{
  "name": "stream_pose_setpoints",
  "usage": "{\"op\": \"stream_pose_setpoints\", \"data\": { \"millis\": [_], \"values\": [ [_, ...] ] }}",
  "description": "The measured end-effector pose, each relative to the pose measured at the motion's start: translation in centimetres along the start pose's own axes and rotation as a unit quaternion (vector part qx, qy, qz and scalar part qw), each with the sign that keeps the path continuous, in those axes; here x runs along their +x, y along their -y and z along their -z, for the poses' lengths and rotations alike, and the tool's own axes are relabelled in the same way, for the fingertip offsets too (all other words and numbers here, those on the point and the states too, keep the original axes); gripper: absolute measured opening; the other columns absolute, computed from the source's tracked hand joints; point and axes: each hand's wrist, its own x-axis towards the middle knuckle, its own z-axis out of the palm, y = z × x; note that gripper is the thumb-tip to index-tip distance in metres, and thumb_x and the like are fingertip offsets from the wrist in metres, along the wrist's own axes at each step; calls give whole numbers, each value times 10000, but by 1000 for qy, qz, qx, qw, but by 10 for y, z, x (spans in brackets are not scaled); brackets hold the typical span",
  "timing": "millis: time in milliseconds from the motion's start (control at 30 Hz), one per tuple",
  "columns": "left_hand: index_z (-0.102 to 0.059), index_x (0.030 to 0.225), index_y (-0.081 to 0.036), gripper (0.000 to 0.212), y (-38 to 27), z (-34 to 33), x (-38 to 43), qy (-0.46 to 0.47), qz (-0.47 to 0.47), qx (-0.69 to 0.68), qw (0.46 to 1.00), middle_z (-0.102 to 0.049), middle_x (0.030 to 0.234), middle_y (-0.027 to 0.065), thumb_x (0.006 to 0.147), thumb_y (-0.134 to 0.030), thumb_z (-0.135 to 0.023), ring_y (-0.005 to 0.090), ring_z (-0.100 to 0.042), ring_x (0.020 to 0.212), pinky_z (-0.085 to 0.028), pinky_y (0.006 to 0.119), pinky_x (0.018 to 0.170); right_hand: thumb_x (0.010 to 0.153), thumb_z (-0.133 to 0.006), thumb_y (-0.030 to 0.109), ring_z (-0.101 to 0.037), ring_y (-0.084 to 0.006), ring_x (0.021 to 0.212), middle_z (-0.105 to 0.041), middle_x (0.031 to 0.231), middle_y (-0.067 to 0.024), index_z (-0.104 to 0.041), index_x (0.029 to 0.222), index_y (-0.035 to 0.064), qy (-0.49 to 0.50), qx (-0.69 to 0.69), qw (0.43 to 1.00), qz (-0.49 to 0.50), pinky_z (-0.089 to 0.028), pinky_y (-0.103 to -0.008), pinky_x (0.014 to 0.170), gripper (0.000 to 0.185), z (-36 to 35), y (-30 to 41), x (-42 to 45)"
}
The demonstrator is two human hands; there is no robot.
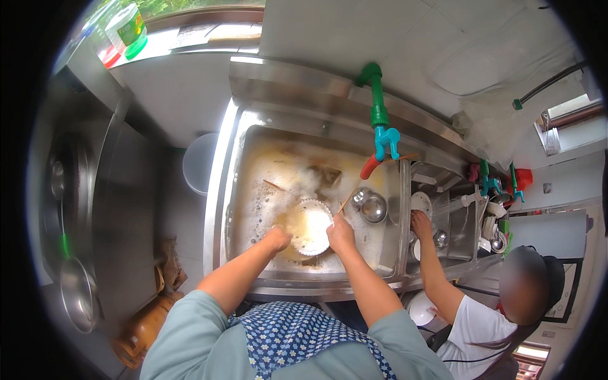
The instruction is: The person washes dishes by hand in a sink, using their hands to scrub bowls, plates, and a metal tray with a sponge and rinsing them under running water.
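Note:
A large stainless steel sink (244,209) holds cloudy, foamy water. In it, a white plate with a patterned rim (312,227) lies between my two hands. My left hand (279,238) is curled at the plate's left edge; whether it grips the rim is unclear. My right hand (341,232) is at the plate's right edge, and a wooden chopstick (350,198) sticks up out of its fingers. To the right of that hand, metal bowls (374,209) sit in the water. Another chopstick (274,185) floats at the upper left.
A blue tap with a red hose end (372,166) hangs over the sink. At the right, a co-worker in a white shirt (479,327) reaches into the neighbouring basin (463,228), which holds a plate and metal bowls. An orange gas cylinder (145,327) lies at lower left, near a metal ladle (61,209).

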Motion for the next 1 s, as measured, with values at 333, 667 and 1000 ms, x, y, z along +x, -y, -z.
{"op": "stream_pose_setpoints", "data": {
  "millis": [333, 667, 1000],
  "values": [
    [-355, 1273, -91, 461, -4, -6, 37, 96, 69, -508, 853, -549, 1090, 197, 830, -44, -472, 376, -614, 887, -530, 579, 690, 806, -594, 134, -574, -379, 921, -601, 964, -203, -494, 1146, 47, -51, -79, 994, -56, -459, -430, 834, 365, -39, -5, 3],
    [-177, 1391, -217, 586, -17, 1, 4, 21, -57, -419, 906, -419, 1259, 147, 869, -64, -393, 320, -510, 1061, -523, 523, 724, 806, -456, -26, -438, -255, 1247, -456, 1351, -164, -372, 1378, 94, 217, 273, 936, 49, -352, -320, 1009, 590, -70, 53, 9],
    [-200, 1415, -225, 527, -19, -6, 2, -26, -110, -413, 904, -432, 1276, 151, 908, -136, -314, 328, -516, 1059, -539, 495, 664, 751, -554, 18, -444, -308, 1229, -472, 1306, -206, -398, 1344, 76, 258, -125, 936, 202, -348, -398, 1015, 616, -34, 11, -5]
  ]
}}
